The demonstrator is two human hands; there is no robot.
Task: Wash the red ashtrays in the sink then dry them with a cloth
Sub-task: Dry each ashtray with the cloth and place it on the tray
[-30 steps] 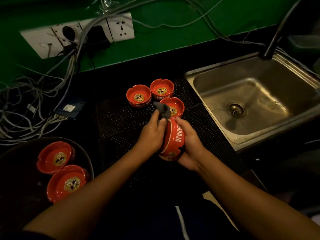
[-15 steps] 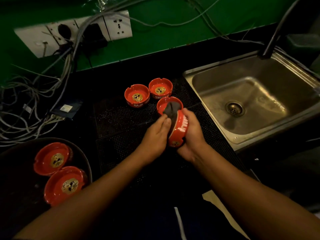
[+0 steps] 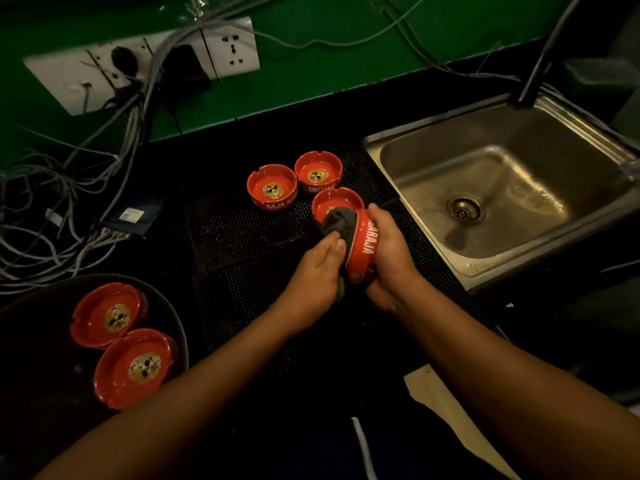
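Note:
My right hand (image 3: pixel 389 258) grips a red ashtray (image 3: pixel 363 247) tipped on its edge above the black mesh mat (image 3: pixel 242 237). My left hand (image 3: pixel 317 275) presses a grey cloth (image 3: pixel 337 220) into the ashtray's open side. Three more red ashtrays stand upright on the mat behind: one at the left (image 3: pixel 272 187), one at the back (image 3: pixel 318 171), one (image 3: pixel 337 200) partly hidden by the cloth. Two red ashtrays (image 3: pixel 107 315) (image 3: pixel 136 367) lie in a dark round basin (image 3: pixel 173 327) at the lower left. The steel sink (image 3: pixel 502 188) is at the right.
A tangle of cables (image 3: pixel 52 209) and a wall socket strip (image 3: pixel 138 64) occupy the left and back on the green wall. A dark faucet pipe (image 3: pixel 547 50) rises behind the sink. A pale paper scrap (image 3: pixel 436 396) lies near the counter's front edge.
The ashtray and both hands have shifted slightly away from me, toward the three ashtrays on the mat. The cloth has moved from above the rim down into the ashtray's open side.

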